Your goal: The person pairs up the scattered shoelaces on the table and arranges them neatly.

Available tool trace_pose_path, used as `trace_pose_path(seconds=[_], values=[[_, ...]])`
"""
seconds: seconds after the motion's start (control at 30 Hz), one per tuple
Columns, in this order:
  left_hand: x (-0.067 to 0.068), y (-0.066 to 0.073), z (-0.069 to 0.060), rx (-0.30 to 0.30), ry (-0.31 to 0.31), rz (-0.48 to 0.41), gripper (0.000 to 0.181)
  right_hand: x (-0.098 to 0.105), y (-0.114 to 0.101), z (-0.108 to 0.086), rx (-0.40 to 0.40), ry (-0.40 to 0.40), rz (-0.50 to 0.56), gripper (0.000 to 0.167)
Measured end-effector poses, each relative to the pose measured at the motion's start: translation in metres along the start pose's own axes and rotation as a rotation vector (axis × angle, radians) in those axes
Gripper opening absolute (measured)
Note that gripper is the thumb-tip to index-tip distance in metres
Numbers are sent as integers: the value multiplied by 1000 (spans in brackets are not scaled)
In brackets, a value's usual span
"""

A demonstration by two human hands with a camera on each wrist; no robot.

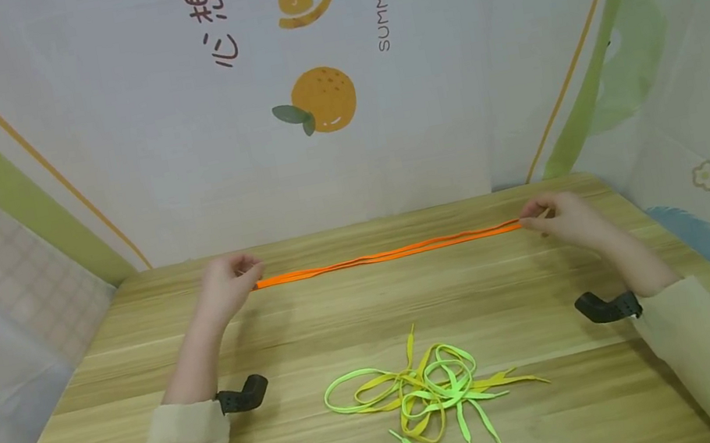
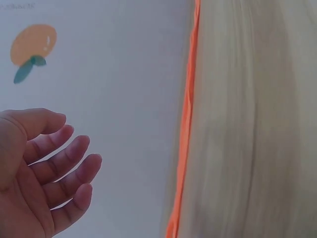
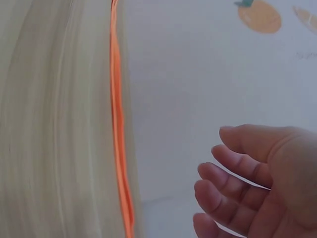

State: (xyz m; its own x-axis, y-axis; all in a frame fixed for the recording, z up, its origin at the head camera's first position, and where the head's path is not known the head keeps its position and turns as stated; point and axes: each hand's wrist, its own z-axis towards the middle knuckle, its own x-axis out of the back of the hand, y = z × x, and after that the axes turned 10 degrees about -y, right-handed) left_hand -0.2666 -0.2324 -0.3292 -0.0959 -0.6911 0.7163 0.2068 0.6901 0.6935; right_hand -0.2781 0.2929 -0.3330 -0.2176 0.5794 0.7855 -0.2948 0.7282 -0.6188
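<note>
A flat bright-orange fabric lace (image 1: 389, 254), doubled into parallel strands, ran left to right across the far part of the wood-grained desk (image 1: 496, 292). The left hand (image 1: 228, 283) and right hand (image 1: 560, 213) hovered at its two ends, fingers loosely bent and apart from it. Nearer, flat yellow laces (image 1: 410, 346) and neon-green laces (image 1: 455, 394) lay tangled.
</note>
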Motion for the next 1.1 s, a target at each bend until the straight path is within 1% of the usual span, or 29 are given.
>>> trace_pose_path(seconds=[0.17,0.3,0.47,0.57,0.77,0.9,0.97,1.1], values=[[-8,20,-5,-37,-3,21,26,-4,-13,-7,40,5,-26,30],[-13,33,-10,-64,-15,31,24,-7,-22,-13,56,12,-37,24],[-20,45,-16,-95,-26,34,24,-12,-34,-21,78,4,-29,17],[-25,52,-19,-109,-37,46,22,-15,-43,-26,94,-2,-44,18],[-35,65,-24,-166,-61,79,17,-21,-60,-33,150,-21,-69,17],[-43,74,-26,-179,-107,68,17,-25,-69,-38,172,-50,-74,17],[-47,77,-26,-174,-132,69,17,-26,-72,-40,178,-71,-86,17],[-58,82,-26,-171,-191,95,17,-32,-75,-45,218,-117,-103,14]])
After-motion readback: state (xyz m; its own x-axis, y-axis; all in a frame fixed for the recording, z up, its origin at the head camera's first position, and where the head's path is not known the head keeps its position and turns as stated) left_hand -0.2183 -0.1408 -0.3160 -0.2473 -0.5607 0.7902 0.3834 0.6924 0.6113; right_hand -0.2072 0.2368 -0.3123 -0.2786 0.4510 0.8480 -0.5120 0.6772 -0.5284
